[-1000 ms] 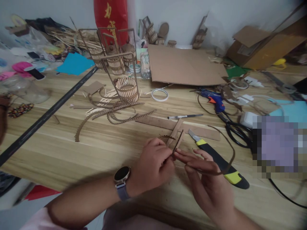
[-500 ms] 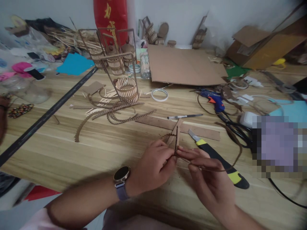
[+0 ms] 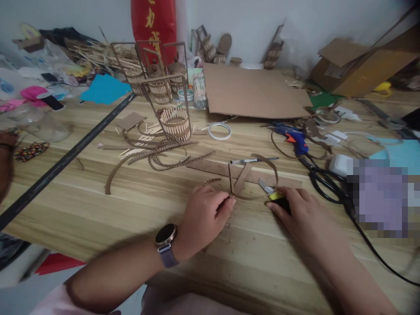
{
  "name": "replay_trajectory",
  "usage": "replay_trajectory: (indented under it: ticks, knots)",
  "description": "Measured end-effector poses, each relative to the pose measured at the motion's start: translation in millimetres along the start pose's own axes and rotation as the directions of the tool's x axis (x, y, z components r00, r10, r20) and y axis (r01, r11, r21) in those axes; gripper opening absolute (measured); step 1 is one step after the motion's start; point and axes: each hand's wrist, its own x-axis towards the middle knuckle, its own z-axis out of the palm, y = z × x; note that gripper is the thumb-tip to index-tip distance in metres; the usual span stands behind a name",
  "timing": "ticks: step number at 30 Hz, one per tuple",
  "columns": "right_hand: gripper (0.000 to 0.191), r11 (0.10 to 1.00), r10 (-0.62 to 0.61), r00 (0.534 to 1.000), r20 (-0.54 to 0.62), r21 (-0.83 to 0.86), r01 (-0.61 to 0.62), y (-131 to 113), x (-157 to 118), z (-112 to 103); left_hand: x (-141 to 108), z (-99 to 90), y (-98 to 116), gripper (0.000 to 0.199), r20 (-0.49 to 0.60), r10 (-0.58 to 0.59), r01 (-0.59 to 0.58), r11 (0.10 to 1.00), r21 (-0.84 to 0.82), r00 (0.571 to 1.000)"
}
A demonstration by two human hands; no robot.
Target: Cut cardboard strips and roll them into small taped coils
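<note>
My left hand, with a watch at the wrist, pinches thin brown cardboard strips; one stands upright from the fingertips and another curls off to the right. On the yellow and black utility knife, my right hand has its fingers wrapped round the handle near the bare blade. The knife lies at the tabletop, blade pointing up and left. Just beyond both hands are a flat cardboard strip and a pen.
Slatted small buckets stand behind loose curled strips. A glue gun with cables is at the right, a cardboard sheet at the back. A long black bar crosses the left; a person's arm is at the left edge.
My right hand has let go of the strip and taken hold of the utility knife. The long strip now curls beyond my left hand, which still pinches the cardboard.
</note>
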Motion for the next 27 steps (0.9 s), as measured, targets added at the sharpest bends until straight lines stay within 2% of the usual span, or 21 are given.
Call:
replay_trajectory:
  ticks: [3, 7, 11, 14, 16, 19, 27]
  knots:
    - [0.038, 0.999, -0.021, 1.000, -0.016, 0.047, 0.022, -1, 0, 0, 1, 0.2, -2, 0.026, -0.025, 0.000, 0.000, 1.000, -0.010, 1.000]
    - [0.040, 0.976, -0.112, 0.993, -0.027, 0.187, 0.115, -19, 0, -13, 3, -1.7, -3, 0.022, -0.033, -0.070, 0.065, 0.991, -0.121, 0.997]
    - [0.036, 0.902, -0.235, 0.971, -0.047, 0.361, 0.235, -34, -2, -29, 5, -4.3, -2, 0.026, 0.008, -0.177, 0.172, 0.946, -0.274, 0.984]
    - [0.038, 0.839, -0.312, 0.950, -0.011, 0.466, 0.281, -40, -6, -36, 6, -5.2, 0, 0.029, 0.032, -0.206, 0.205, 0.924, -0.323, 0.978]
    - [0.041, 0.799, -0.333, 0.943, 0.026, 0.538, 0.268, -43, -10, -37, 5, -5.3, 1, 0.029, 0.027, -0.195, 0.193, 0.927, -0.321, 0.980]
    - [0.043, 0.766, -0.301, 0.951, 0.067, 0.612, 0.199, -48, -14, -37, 4, -5.0, 1, 0.026, 0.001, -0.153, 0.148, 0.951, -0.273, 0.988]
    - [0.045, 0.717, -0.290, 0.952, 0.097, 0.681, 0.149, -57, -12, -47, -2, -3.6, 4, 0.021, -0.047, 0.033, -0.037, 0.996, -0.087, 0.998]
